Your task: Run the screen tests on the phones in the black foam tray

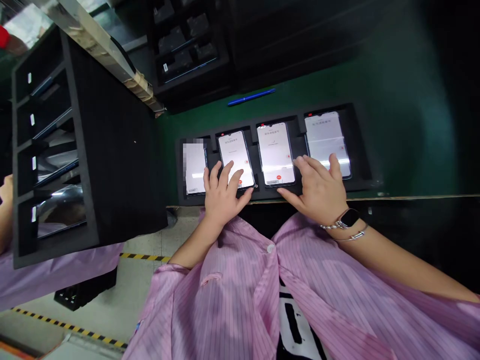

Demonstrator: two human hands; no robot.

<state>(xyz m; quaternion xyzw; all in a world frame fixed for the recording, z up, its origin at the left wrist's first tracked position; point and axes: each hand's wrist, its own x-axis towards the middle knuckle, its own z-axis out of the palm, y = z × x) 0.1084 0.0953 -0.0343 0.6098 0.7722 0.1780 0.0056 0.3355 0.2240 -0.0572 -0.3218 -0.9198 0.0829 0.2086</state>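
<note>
Currently, in the head view, the relaxed, ungripping left hand (225,192) rests on the second smartphone (234,152), and the equally open right hand (318,187) lies across the third smartphone (275,150) and fourth smartphone (326,135), long axes pointing away from the hands in a black foam tray (360,170), the leftmost smartphone (195,167) partly pixelated.

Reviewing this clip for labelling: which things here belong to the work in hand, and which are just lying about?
In use: left hand, right hand, four lit smartphones, black foam tray.

Lying about: slim blue pen, tall black foam rack holding more phones.
</note>
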